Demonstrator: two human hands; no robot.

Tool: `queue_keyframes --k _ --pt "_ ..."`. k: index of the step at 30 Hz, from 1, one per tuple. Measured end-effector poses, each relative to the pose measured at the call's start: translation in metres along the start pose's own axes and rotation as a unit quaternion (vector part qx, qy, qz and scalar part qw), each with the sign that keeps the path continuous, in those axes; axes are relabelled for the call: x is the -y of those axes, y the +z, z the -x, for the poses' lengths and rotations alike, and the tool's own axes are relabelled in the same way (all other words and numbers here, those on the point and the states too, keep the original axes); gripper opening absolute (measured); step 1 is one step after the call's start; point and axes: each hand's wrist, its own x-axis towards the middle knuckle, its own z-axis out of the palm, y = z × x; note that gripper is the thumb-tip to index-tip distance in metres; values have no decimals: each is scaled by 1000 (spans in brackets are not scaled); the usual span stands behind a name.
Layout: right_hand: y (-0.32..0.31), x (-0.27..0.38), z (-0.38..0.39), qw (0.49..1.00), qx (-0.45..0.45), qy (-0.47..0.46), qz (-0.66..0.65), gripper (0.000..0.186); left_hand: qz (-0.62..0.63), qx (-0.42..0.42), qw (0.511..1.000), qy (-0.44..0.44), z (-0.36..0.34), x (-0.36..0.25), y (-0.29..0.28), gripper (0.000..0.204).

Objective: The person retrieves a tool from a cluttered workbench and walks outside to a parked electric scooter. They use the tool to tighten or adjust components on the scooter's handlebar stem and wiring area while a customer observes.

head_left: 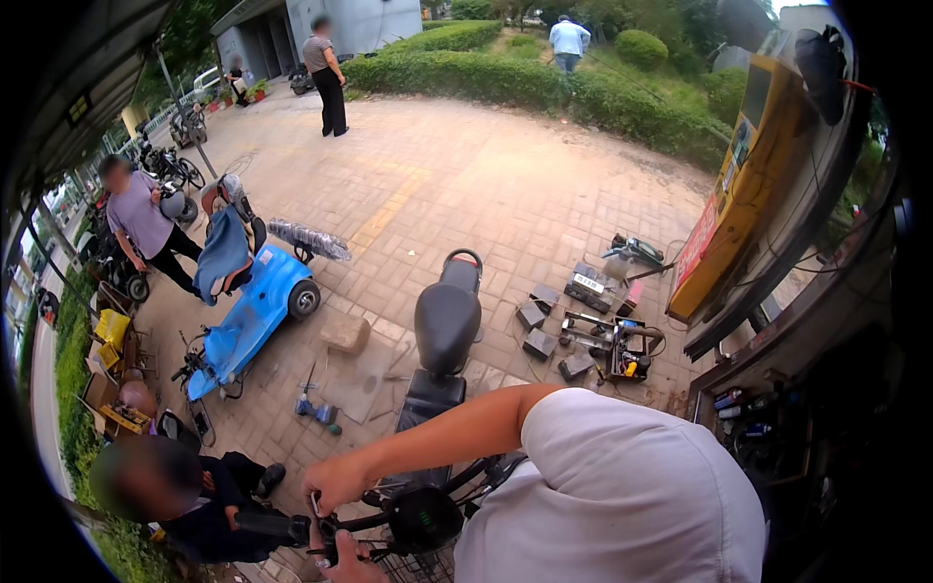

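A black two-wheeler with a long saddle (447,321) stands below me, with a round dark display (425,517) on its handlebar. My right hand (333,483), at the end of my bare arm, is closed around a small metal piece at the left end of the handlebar, beside a black grip (272,525). My left hand (348,559) is just below it, closed at the same fitting; what it holds is too small to make out. A person in dark clothes (209,530) is low beside the grip, close to my hands.
A blue three-wheeler (248,321), a person in lilac (141,219), a drill (316,413) and stone block (345,332) lie or stand leftward. Batteries (537,343) and a tool carrier (612,345) sit rightward, near a yellow machine (724,194). Two more people stand by a hedge (428,73).
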Motion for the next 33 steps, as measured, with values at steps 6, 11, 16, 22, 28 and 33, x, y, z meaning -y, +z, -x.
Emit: queue_keyframes --k 6,11,16,22,28,33 --pt "-1 1 8 994 -40 -68 82 27 -7 8 997 79 33 -30 23 27" --pt "5 0 0 994 -58 -40 88 36 39 26 994 100 23 -23 24 39" --pt "2 29 13 996 -27 73 46 37 90 56 994 32 22 -22 15 45" --pt "0 21 -5 988 6 156 12 34 112 -24 992 58 28 -2 12 43" --pt "0 7 -20 983 23 182 -21 37 94 -58 993 47 23 8 12 39" --pt "-1 3 -32 970 37 222 -88 35 178 -65 982 13 18 19 -2 35"
